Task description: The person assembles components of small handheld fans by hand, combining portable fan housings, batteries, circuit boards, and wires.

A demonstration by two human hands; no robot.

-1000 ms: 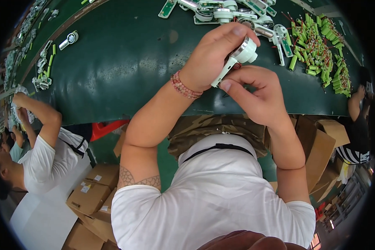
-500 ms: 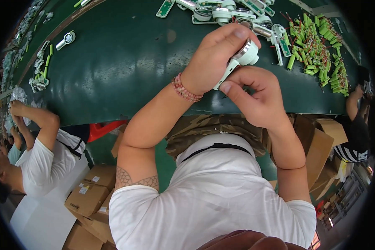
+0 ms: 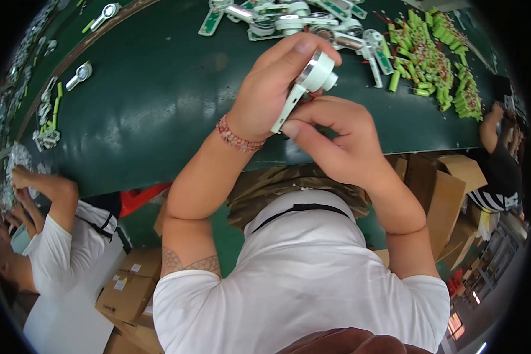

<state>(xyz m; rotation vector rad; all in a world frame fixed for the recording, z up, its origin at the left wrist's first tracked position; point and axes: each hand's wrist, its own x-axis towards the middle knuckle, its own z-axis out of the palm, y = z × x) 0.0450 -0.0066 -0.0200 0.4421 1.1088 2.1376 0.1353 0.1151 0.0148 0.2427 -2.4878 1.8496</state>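
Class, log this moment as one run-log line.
left hand: holding white device | right hand: fingertips at its narrow end | nearby: green cylinders

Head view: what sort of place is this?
Likely a factory assembly area: a long green worktable holds a heap of white device parts and a pile of wired green cylinders, and another person sits or stands alongside it.

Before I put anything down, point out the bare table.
Widest: green table between the left hand and loose parts at far left. Smaller: between the right hand and the green cylinders. Crowded: the far side, with white parts and cylinders.
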